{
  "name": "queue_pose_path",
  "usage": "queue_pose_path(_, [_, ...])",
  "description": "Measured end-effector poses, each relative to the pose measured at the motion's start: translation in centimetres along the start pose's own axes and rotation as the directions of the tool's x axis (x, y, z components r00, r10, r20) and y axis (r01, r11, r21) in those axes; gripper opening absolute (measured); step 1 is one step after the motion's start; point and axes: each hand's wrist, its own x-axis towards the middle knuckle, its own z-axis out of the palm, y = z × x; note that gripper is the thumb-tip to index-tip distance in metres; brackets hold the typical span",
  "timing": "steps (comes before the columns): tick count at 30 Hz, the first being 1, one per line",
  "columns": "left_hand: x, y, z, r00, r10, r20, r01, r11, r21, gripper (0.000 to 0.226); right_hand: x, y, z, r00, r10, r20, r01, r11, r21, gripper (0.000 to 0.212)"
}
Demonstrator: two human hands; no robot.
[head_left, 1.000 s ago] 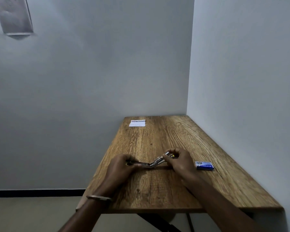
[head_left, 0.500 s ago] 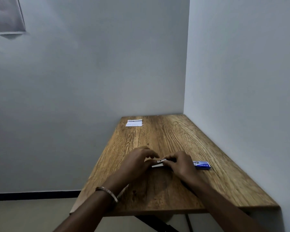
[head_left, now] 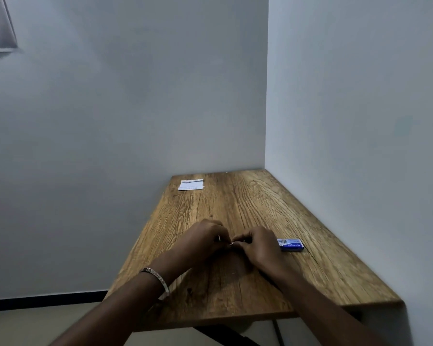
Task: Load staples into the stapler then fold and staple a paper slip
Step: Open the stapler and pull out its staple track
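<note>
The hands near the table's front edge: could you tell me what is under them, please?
Between left hand and right hand, only slivers of the metal stapler show; the rest is covered.

Stapler (head_left: 231, 243) mostly hidden between my hands, only metal glints visible. Blue staple box (head_left: 290, 244) flat, right. Paper slip (head_left: 190, 184) far-left corner.

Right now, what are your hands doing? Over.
Both hands, left and right, curled round the stapler, mostly hidden. Slip untouched at the table's far end. Staple box beside the right hand. Nothing blocking.
</note>
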Motion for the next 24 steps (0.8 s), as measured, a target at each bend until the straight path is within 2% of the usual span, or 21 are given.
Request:
queue_pose_path(11, [1.9, -1.1, -1.1, 0.961, 0.055, 0.27, -0.049, 0.998, -0.026, 0.008, 0.0, 0.0, -0.2, 1.0, -0.022, 0.015, 0.023, 0.998, -0.06, 0.024])
queue_pose_path(18, [1.6, -1.7, -0.8, 0.968, 0.027, 0.25, 0.003, 0.993, -0.119, 0.014, 0.2, 0.1, -0.1, 1.0, -0.019, 0.005, 0.019, 0.998, -0.059, 0.015])
queue_pose_path(24, [1.2, -2.2, -0.2, 0.978, -0.023, 0.207, 0.066, 0.977, -0.201, 0.01, 0.2, 0.2, 0.0, 1.0, -0.007, 0.008, 0.007, 0.999, -0.033, 0.013])
